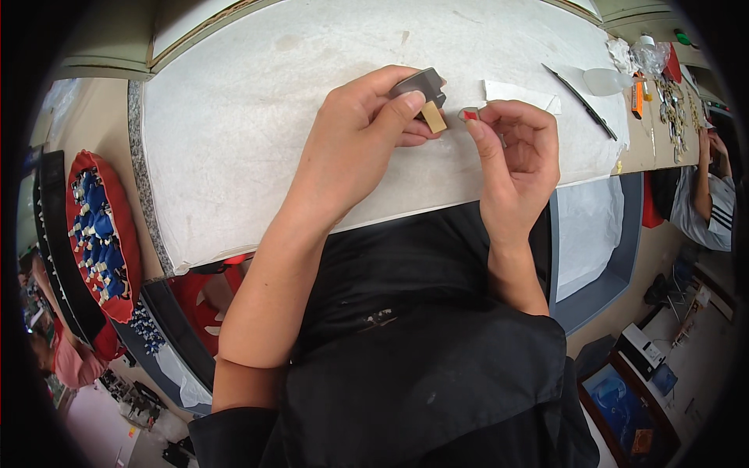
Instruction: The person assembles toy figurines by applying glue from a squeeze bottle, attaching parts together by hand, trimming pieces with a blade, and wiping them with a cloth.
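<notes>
— Where did the dark grey blocky plastic piece with the tan rectangular tab (422, 92) sit relative to the hands?

— It was gripped in the left hand (355, 148), pinched between thumb and fingertips, raised just above the white paper-covered table (250, 101). The tan tab stuck out from its lower side, slanting down and toward the right hand (516, 152).

— And the right hand?

— It was closed round a small grey piece with a red face (470, 114), held at the tips of thumb and forefinger, the other fingers curled in. That small piece lay just to the right of the tan tab, close but apart from it; a narrow gap showed between them.

— So which hand was nearer the block?

— The left had it outright. The right hand's small piece faced the tab's free end nearly level with it, so the tab's long axis pointed roughly down across the gap toward the right hand's thumb.

— Anything else close by?

— Beyond the right hand lay a white slip of paper (519, 93) and, further off, a long dark thin tool (581, 101). Well out beside the left forearm stood a red tray of blue and tan parts (100, 234).
</notes>
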### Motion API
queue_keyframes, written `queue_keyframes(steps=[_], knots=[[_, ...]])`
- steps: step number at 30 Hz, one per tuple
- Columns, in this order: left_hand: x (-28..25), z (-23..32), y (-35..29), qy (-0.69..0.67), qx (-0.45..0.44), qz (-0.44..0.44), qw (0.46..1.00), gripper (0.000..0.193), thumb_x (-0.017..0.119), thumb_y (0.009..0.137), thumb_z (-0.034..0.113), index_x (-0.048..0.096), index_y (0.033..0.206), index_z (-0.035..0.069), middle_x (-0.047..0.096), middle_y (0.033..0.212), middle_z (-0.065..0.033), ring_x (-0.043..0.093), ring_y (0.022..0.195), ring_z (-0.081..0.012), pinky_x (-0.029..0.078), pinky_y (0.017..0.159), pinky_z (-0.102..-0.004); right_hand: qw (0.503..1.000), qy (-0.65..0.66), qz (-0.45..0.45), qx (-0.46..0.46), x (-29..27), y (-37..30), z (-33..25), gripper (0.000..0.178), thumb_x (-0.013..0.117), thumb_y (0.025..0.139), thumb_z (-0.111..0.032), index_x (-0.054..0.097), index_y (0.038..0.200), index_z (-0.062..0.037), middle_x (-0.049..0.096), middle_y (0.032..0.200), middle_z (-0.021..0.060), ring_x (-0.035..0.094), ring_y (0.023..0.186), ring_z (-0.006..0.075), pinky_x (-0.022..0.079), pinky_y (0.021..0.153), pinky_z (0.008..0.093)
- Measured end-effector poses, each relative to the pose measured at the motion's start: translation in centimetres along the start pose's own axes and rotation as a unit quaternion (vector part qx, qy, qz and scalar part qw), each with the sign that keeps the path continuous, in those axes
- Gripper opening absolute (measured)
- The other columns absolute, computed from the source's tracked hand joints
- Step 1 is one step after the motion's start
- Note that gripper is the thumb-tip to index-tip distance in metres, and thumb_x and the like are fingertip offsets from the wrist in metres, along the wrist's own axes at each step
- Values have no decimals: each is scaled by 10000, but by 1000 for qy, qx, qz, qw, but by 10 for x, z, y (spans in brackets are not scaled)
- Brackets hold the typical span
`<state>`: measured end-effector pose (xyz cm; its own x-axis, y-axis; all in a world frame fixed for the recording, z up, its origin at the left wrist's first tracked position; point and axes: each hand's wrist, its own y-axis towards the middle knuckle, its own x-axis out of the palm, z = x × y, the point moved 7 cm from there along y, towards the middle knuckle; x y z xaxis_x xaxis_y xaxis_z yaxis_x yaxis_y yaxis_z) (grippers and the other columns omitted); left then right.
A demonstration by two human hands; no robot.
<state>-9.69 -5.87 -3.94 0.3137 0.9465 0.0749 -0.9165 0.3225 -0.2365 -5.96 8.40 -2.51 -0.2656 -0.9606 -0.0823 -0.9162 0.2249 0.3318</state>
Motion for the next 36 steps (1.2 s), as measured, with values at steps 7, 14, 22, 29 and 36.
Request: queue_keyframes(steps=[7, 14, 22, 29, 36], knots=[[0, 0, 0, 10, 12, -10, 1000, 252, 477, 884, 113, 558, 1094, 0, 641, 861, -88, 620, 778, -115, 500, 728, -232, 1000, -4, -9, -4, 2, -1, 1, 195, 594, 769, 64, 524, 947, 27, 550, 851, 73, 551, 783, 129, 448, 709, 240], [0, 3, 0, 36, 32, -19, 999, 261, 518, 853, 88, 556, 1094, -4, 643, 827, -81, 616, 771, -118, 497, 732, -237, 1000, -9, -12, -16, 3, 0, -1, 181, 595, 766, 64, 531, 930, 26, 558, 831, 73, 556, 763, 129, 453, 696, 236], [0, 5, 7, 55, 13, -36, 998, 242, 514, 843, 47, 551, 1068, -34, 633, 840, -109, 626, 769, -153, 520, 706, -249, 963, -224, -64, -137, 13, -1, -15, 130, 607, 722, 73, 562, 824, 6, 584, 755, 74, 571, 685, 169, 458, 628, 260], [1, 7, 8, 47, 12, -51, 998, 232, 513, 846, 48, 552, 1059, -37, 632, 854, -114, 629, 771, -156, 525, 699, -250, 957, -214, -81, -177, 18, -1, -25, 159, 611, 682, 91, 552, 794, -5, 584, 748, 87, 557, 647, 224, 449, 590, 293], [3, 4, 8, 6, -4, -55, 998, 234, 514, 849, 55, 552, 1059, -42, 637, 842, -111, 629, 768, -147, 530, 700, -248, 953, -209, -70, -209, 23, -2, -28, 178, 613, 654, 104, 553, 776, -12, 579, 750, 98, 561, 667, 243, 444, 575, 300]])
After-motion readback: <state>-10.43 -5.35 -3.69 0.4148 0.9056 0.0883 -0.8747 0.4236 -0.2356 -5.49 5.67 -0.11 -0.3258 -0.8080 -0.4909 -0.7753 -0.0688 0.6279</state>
